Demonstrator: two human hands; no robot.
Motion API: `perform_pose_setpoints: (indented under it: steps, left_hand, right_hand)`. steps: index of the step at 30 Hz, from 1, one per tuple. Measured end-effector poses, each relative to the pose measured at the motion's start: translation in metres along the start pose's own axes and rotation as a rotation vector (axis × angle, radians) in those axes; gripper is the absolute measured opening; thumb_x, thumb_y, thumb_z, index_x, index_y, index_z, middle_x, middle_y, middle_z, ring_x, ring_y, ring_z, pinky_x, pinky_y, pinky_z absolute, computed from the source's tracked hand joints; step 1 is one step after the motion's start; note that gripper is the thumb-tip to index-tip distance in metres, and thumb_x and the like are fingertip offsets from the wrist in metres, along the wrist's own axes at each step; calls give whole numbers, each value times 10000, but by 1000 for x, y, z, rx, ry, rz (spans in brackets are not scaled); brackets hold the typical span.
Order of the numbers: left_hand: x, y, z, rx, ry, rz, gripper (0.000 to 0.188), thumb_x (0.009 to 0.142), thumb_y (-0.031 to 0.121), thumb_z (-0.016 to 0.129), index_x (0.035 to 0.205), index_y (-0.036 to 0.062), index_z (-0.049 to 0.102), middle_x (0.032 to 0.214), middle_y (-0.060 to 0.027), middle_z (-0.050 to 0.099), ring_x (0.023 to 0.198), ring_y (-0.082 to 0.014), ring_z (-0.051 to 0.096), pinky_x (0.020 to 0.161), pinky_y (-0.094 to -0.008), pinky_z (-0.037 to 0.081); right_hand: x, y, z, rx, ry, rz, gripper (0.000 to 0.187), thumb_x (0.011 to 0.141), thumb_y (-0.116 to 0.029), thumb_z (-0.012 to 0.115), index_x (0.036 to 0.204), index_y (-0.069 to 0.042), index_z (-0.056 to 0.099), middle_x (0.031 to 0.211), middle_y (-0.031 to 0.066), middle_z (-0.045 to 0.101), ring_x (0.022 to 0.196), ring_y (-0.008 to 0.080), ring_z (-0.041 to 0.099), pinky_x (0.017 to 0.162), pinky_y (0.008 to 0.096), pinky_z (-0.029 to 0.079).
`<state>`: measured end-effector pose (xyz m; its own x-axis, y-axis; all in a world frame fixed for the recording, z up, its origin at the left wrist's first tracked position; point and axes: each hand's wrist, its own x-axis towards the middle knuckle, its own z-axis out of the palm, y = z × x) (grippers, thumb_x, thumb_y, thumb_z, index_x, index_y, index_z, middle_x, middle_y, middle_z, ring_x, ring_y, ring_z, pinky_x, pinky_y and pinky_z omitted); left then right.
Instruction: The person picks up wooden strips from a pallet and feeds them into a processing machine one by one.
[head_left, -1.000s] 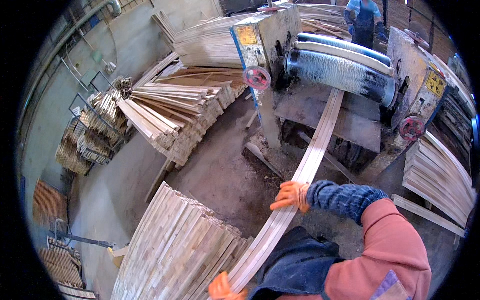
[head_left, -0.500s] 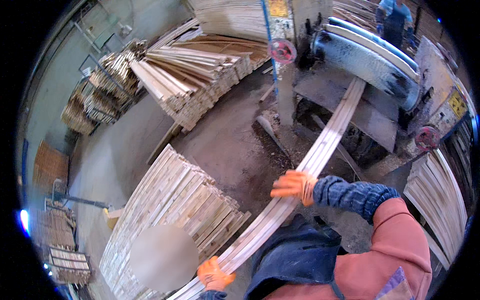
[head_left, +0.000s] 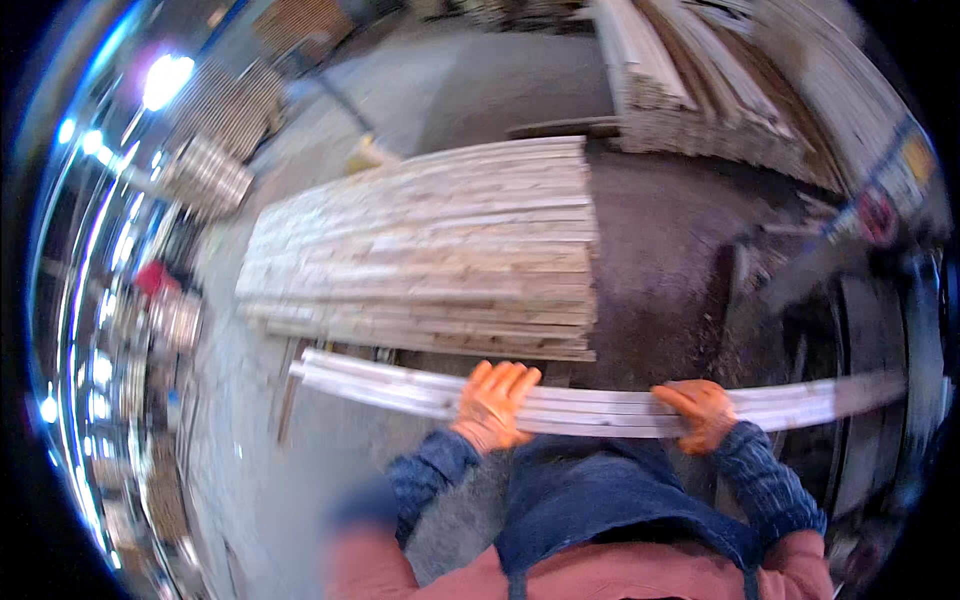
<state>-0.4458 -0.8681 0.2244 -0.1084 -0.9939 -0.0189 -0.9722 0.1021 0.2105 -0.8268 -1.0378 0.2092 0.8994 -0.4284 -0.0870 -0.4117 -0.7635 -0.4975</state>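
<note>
Across my front lies a row of long, narrow wooden boards (head_left: 595,411), pale and pressed side by side. My left hand (head_left: 494,405), in an orange glove, grips them left of the middle, its fingers reaching over the far edge. Further right my right hand (head_left: 702,412), gloved the same, is closed over the boards too. Their left ends stick out past my left hand, and the right stretch runs blurred toward the machine. Just beyond them rests a big stack of boards (head_left: 430,245).
Another lumber pile (head_left: 700,125) stands at the far right. A machine frame with a red handwheel (head_left: 877,217) is on the right. Smaller wood stacks (head_left: 207,178) line the left side, and a person in red (head_left: 155,278) is there, blurred. Grey floor (head_left: 290,490) shows at lower left.
My view has swung left, so the boards now run crosswise instead of up into the machine's roller. My hands are closer together along the boards, and my right-hand fingers now curl over them.
</note>
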Motion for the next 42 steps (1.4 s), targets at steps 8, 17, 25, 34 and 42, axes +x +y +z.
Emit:
perform_pose_setpoints:
  steps: [8, 17, 25, 34, 42]
  left_hand:
    - [-13, -51, -16, 110, -237, -101, 909, 588, 401, 911, 1376, 120, 555, 1207, -127, 655, 1213, -309, 599, 1146, -476, 370]
    - [36, 36, 4, -108, -79, 66, 1038, 598, 470, 893, 1490, 119, 494, 1314, -123, 634, 1287, -305, 561, 1180, -485, 328]
    - [-2, -39, -5, -11, 11, -54, 1009, 592, 460, 895, 1465, 119, 521, 1287, -126, 635, 1261, -314, 578, 1180, -500, 335]
    - [51, 58, 13, -165, 74, 134, 758, 686, 292, 809, 1368, 64, 571, 1054, -124, 667, 1025, -320, 655, 967, -449, 491]
    - [75, -33, -3, -906, 344, -204, 561, 801, 263, 772, 1299, 38, 647, 1059, -195, 757, 988, -331, 744, 879, -424, 579]
  right_hand:
    - [-57, 23, -34, -202, 139, 233, 954, 528, -13, 710, 1456, -122, 513, 1322, 142, 635, 1257, 364, 583, 1162, 570, 366]
    - [4, -13, -21, -7, 190, -64, 891, 520, -80, 720, 1397, -102, 568, 1279, 188, 655, 1129, 415, 631, 1016, 543, 480]
    - [-34, 19, -28, -142, 232, 120, 808, 603, -69, 748, 1389, -78, 563, 1260, 186, 663, 1147, 408, 618, 1047, 525, 453]
    - [29, 9, -33, 540, 169, 313, 552, 827, -95, 749, 1352, 21, 623, 1253, 179, 713, 1155, 264, 693, 1021, 378, 529]
    - [161, -7, -20, 356, -68, 246, 583, 874, -243, 733, 1396, -21, 598, 1341, 209, 670, 1215, 317, 669, 1072, 417, 512]
